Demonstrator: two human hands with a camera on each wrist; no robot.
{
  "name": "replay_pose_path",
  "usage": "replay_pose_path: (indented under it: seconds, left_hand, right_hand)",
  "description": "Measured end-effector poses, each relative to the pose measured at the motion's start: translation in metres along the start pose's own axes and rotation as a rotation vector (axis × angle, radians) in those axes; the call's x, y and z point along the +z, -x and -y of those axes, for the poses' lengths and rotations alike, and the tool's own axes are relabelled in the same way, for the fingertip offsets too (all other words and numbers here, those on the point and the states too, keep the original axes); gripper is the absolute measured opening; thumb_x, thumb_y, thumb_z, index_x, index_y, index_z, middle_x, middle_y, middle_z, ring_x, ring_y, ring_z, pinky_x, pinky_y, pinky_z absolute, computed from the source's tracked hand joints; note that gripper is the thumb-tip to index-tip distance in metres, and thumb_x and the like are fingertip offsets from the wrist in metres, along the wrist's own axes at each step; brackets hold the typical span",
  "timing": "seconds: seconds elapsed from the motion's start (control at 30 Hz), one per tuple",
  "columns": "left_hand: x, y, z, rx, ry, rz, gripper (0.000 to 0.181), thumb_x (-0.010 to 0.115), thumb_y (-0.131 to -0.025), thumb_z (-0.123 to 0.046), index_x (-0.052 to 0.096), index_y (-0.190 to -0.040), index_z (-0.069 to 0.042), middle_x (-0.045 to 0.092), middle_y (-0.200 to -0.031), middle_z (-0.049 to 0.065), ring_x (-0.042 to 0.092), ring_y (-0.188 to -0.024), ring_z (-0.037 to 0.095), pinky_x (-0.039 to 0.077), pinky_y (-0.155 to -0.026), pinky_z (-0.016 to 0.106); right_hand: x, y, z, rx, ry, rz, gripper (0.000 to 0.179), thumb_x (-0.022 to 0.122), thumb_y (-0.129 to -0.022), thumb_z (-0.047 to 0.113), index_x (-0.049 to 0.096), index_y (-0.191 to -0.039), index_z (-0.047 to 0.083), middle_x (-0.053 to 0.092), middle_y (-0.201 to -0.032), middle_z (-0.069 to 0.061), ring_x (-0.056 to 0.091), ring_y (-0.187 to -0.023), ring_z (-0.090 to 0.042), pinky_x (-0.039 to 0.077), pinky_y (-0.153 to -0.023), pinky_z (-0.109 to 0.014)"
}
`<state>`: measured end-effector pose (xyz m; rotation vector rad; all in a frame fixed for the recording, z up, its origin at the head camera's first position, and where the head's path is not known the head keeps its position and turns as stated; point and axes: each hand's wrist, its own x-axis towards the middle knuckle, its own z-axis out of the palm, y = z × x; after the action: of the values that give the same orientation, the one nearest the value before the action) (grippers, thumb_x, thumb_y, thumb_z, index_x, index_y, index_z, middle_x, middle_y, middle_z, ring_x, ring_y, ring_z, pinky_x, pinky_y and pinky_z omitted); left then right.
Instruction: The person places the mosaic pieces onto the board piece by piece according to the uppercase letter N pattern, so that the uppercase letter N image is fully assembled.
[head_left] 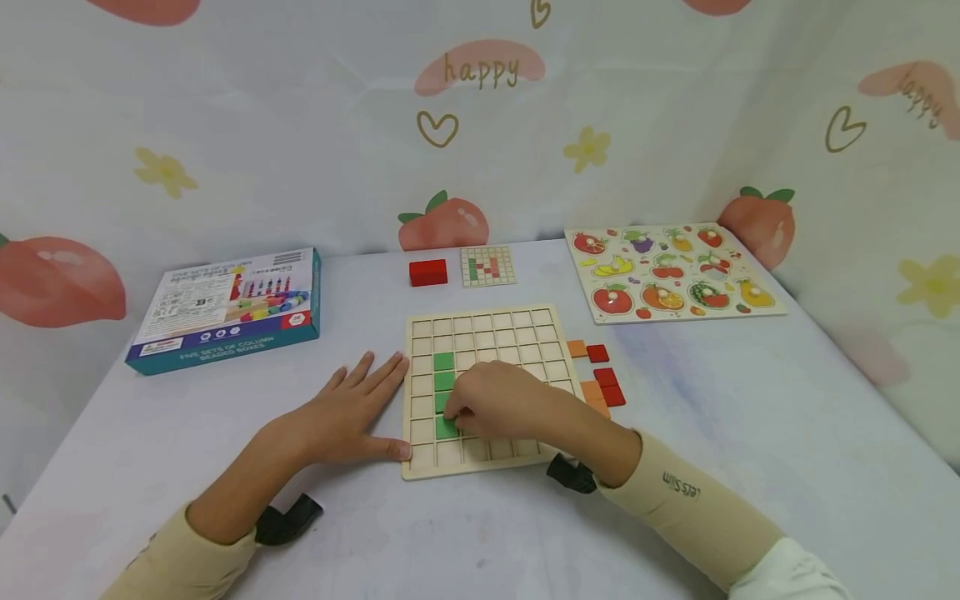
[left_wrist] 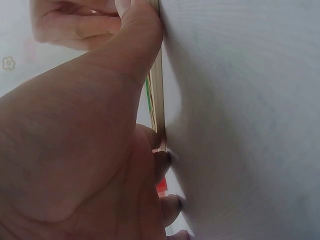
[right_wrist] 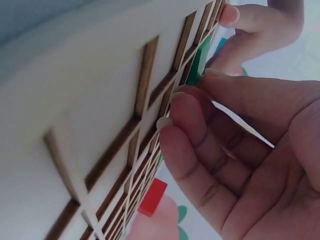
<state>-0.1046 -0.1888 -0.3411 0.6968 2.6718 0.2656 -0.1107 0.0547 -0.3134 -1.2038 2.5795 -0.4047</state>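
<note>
A wooden grid board (head_left: 483, 323) lies on the table in the head view, with several green square tiles (head_left: 444, 381) in a column on its left side. My left hand (head_left: 341, 421) lies flat with fingers spread, thumb and fingertips against the board's left edge. Over the board, my right hand (head_left: 504, 402) has curled fingers, and its thumb and index finger pinch the lowest green tile (head_left: 446, 428). From the right wrist, that green tile (right_wrist: 199, 61) shows at the thumb and index tips, slightly proud of the grid; the other fingertips hover close over the cells.
Orange tiles (head_left: 592, 392) and red tiles (head_left: 609, 386) lie by the board's right edge. Behind it are a red block (head_left: 428, 272) and a small pattern card (head_left: 487, 267). A boxed toy set (head_left: 225, 308) is at left, a fruit puzzle board (head_left: 667, 275) at back right.
</note>
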Motion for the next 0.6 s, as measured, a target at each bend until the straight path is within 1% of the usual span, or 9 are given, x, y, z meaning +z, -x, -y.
replay_pose_path:
  seconds: [0.07, 0.13, 0.27, 0.37, 0.5, 0.6]
  left_hand:
    - [0.000, 0.000, 0.000, 0.003, -0.003, -0.001, 0.120, 0.061, -0.075, -0.081, 0.014, -0.162, -0.012, 0.011, -0.167, 0.009, 0.001, -0.150, 0.046, 0.006, -0.114, 0.068]
    - [0.000, 0.000, 0.001, 0.005, -0.004, 0.000, 0.120, 0.061, -0.075, -0.081, 0.014, -0.162, -0.012, 0.011, -0.167, 0.009, 0.001, -0.150, 0.046, 0.006, -0.114, 0.068]
    - [0.000, 0.000, 0.001, 0.010, -0.001, 0.001, 0.120, 0.062, -0.075, -0.080, 0.014, -0.162, -0.012, 0.010, -0.167, 0.010, 0.001, -0.150, 0.046, 0.006, -0.114, 0.068]
    - [0.000, 0.001, 0.000, 0.008, 0.003, 0.003, 0.120, 0.062, -0.075, -0.080, 0.013, -0.162, -0.012, 0.009, -0.168, 0.009, 0.000, -0.150, 0.045, 0.005, -0.115, 0.067]
    - [0.001, 0.001, 0.000, 0.004, 0.008, 0.004, 0.121, 0.061, -0.075, -0.081, 0.012, -0.162, -0.013, 0.008, -0.168, 0.008, -0.001, -0.150, 0.045, 0.003, -0.114, 0.067]
    - [0.001, 0.001, 0.000, 0.005, 0.004, 0.003, 0.121, 0.061, -0.075, -0.081, 0.013, -0.162, -0.012, 0.008, -0.168, 0.008, -0.001, -0.150, 0.045, 0.003, -0.114, 0.067]
  right_hand:
    - [0.000, 0.001, 0.000, -0.016, 0.018, -0.006, 0.014, 0.072, -0.092, 0.006, 0.082, -0.094, 0.015, 0.069, -0.080, 0.009, 0.056, -0.075, -0.008, 0.049, -0.070, -0.021]
    - [0.001, 0.001, 0.000, -0.034, 0.011, -0.004, 0.013, 0.073, -0.091, 0.006, 0.082, -0.097, 0.014, 0.071, -0.085, 0.008, 0.060, -0.078, -0.007, 0.051, -0.074, -0.020]
    - [0.002, 0.004, -0.003, -0.112, -0.063, 0.028, 0.013, 0.076, -0.090, 0.007, 0.082, -0.099, 0.013, 0.074, -0.090, 0.008, 0.063, -0.084, -0.002, 0.051, -0.080, -0.017]
    - [0.001, 0.009, -0.008, -0.157, -0.131, 0.064, 0.012, 0.075, -0.090, 0.007, 0.082, -0.098, 0.014, 0.072, -0.088, 0.010, 0.061, -0.082, 0.000, 0.050, -0.079, -0.016]
    - [-0.004, 0.019, -0.020, -0.136, -0.182, 0.075, 0.012, 0.073, -0.093, 0.009, 0.081, -0.100, 0.013, 0.070, -0.089, 0.013, 0.060, -0.082, 0.001, 0.050, -0.080, -0.018]
    - [-0.009, 0.030, -0.033, -0.100, -0.211, 0.051, 0.011, 0.073, -0.093, 0.010, 0.080, -0.101, 0.013, 0.068, -0.088, 0.013, 0.059, -0.081, -0.002, 0.051, -0.078, -0.021]
